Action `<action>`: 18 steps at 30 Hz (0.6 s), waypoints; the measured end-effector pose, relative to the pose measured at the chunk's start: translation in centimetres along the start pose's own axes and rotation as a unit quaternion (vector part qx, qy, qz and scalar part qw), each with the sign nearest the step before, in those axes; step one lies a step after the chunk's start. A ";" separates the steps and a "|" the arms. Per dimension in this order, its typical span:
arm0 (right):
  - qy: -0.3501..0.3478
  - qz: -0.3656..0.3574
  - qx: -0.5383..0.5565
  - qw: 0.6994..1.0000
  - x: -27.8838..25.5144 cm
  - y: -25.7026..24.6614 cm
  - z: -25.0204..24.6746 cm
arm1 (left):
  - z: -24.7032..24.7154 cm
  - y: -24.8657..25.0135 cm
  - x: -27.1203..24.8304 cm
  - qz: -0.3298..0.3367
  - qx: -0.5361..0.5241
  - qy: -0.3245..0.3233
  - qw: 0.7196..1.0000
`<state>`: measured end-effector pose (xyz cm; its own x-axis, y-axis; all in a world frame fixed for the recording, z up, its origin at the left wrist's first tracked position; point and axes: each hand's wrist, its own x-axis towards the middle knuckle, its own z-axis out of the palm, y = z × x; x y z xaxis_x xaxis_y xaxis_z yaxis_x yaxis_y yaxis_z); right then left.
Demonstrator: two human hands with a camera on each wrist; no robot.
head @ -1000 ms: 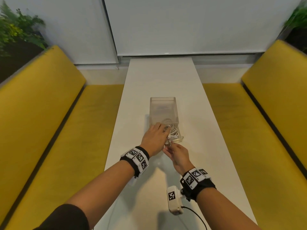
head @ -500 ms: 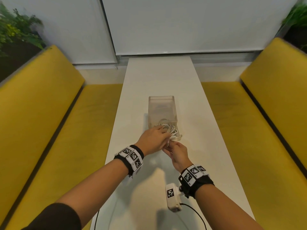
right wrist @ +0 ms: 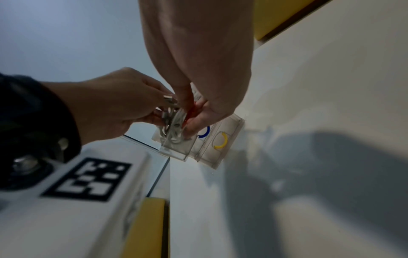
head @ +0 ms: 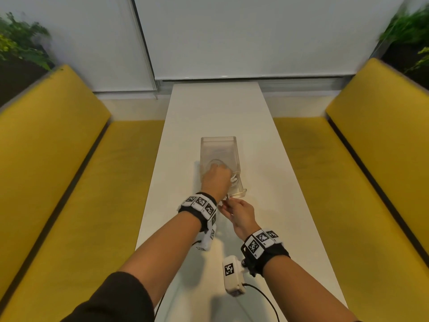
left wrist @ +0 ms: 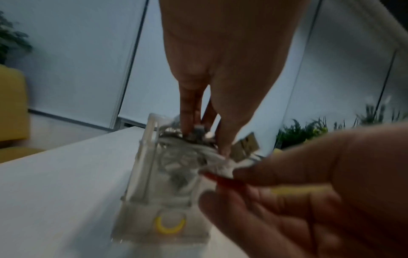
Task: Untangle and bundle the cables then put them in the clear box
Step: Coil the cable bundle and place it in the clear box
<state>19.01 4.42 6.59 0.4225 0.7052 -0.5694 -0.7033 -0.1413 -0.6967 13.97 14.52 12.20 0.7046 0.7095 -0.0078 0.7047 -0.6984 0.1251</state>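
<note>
On the long white table [head: 216, 117], as seen from the head view, a clear rectangular plastic box [head: 219, 151] is found standing lengthwise. The left hand [head: 214, 182] is reached down into its near end, over a coil of white cables [head: 234, 178] that lies inside. The right hand [head: 239, 213] is held just before the near wall; its grip cannot be judged from this view.

From the left wrist view, the left fingers [left wrist: 189, 111] are seen extended and pressed onto the cable bundle [left wrist: 176, 157]. A white cable end beside a metal USB plug [left wrist: 245, 146] is pinched by the right hand [left wrist: 309, 183] at the rim.

From the right wrist view, the right fingers [right wrist: 198, 111] are seen closed on the loose strands at the box [right wrist: 198, 144] rim, the left hand [right wrist: 114, 108] alongside.

The placing step is judged to be in hand. The trailing end is still to be tucked inside, both hands then being withdrawn without the coil being dragged out.
</note>
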 end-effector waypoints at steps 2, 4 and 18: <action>-0.002 -0.001 -0.001 1.000 0.0 -0.1 -0.2 | -0.9 -1.2 0.2 0.044 -0.079 -0.046 0.995; -0.005 -0.005 -0.004 1.000 0.1 -0.2 -0.3 | -2.1 -3.0 -0.4 0.102 -0.081 -0.084 0.988; 0.001 -0.008 -0.010 1.000 0.3 0.3 -0.1 | -1.4 -4.4 -0.8 0.178 0.031 -0.070 0.981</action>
<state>19.02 4.51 6.11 0.4344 0.7066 -0.5585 -0.6849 -0.1436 -0.7144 10.20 17.16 13.00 0.9083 0.4035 -0.1104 0.4131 -0.9068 0.0837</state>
